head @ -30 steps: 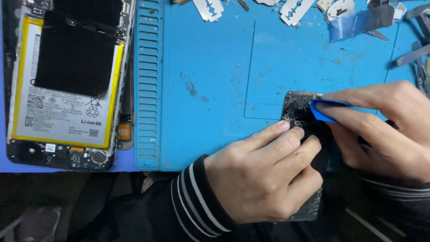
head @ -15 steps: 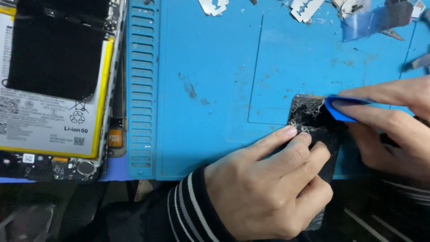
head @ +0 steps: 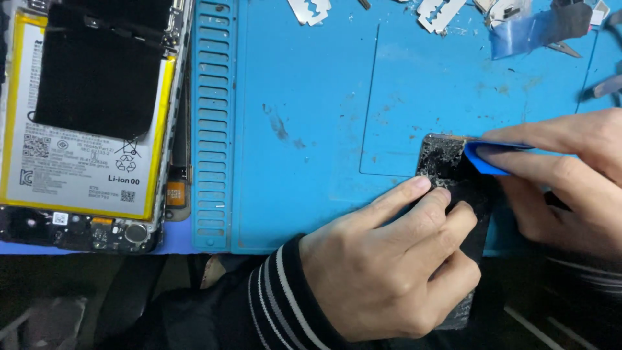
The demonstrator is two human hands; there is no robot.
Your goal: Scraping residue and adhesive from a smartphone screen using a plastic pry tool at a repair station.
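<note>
A big blue mat (head: 311, 97) covers the table. It has a row of slots down its left side. On the far left lies an open phone (head: 91, 123) with its back off. Its battery shows, white and yellow, with a black sheet on top.

Near the front right edge of the mat lies a black screen (head: 447, 165). Its glass is cracked and crumbly at the top. Its lower end sticks out past the mat's front edge.

The left hand (head: 389, 266) lies flat on the screen. It has a black sleeve with white stripes. Its fingers (head: 414, 191) are stretched out side by side and press down on the middle of the screen. They do not pinch anything. The cracked top part shows just past the fingertips.

The right hand (head: 570, 181) comes in from the right. It pinches a small blue pick (head: 489, 155) between thumb and finger. The tip of the pick touches the top right edge of the screen, right beside the left fingertips.

At the back of the mat lie two razor blades (head: 310, 10), a bit of blue tape (head: 525, 32) and some metal tools, well apart from the hands.
</note>
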